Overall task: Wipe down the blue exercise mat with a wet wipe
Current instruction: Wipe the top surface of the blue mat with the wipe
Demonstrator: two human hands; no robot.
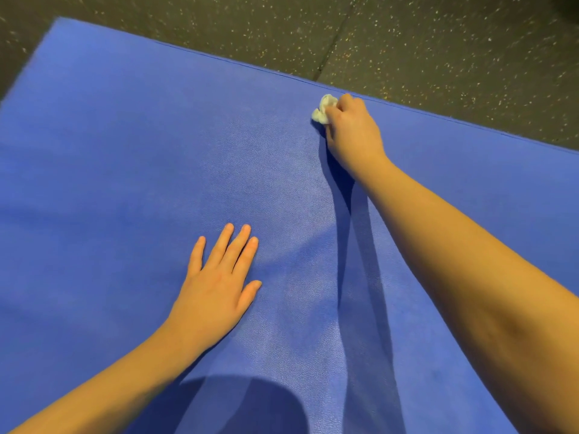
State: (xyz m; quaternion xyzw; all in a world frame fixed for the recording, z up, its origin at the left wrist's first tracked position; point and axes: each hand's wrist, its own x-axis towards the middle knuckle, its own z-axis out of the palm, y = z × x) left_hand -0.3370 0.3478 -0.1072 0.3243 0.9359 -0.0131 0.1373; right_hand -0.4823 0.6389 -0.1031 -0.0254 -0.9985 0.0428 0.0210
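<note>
Closest to the lens, a rounded dark shadow (250,405) falls across the bottom edge of the blue exercise mat (109,145), between the person's two bare forearms. Left forearm (103,383) enters from the lower left corner and angles up toward the middle. Right forearm (470,261) comes in from the lower right and stretches much farther out, throwing long, narrow shadows on the mat beside it.

Next out is the left hand (216,286), lying palm down and flat on the mat, its fingers straight and slightly spread, the thumb out to the right. It holds nothing and rests directly on the textured blue surface, roughly at the middle of the view.

Beyond it, well apart and up to the right, the right hand (351,133) is curled into a loose fist around a crumpled white wet wipe (324,109). The wipe bulges out from the left side of the fingers and sits on the mat just beside its far edge, with a small dark shadow under it.

That far edge runs diagonally from upper left down to the right, showing a thin raised rim. Past it lies a dark rubber floor (438,42) flecked with pale specks, crossed by a straight seam (335,36) between two tiles.
</note>
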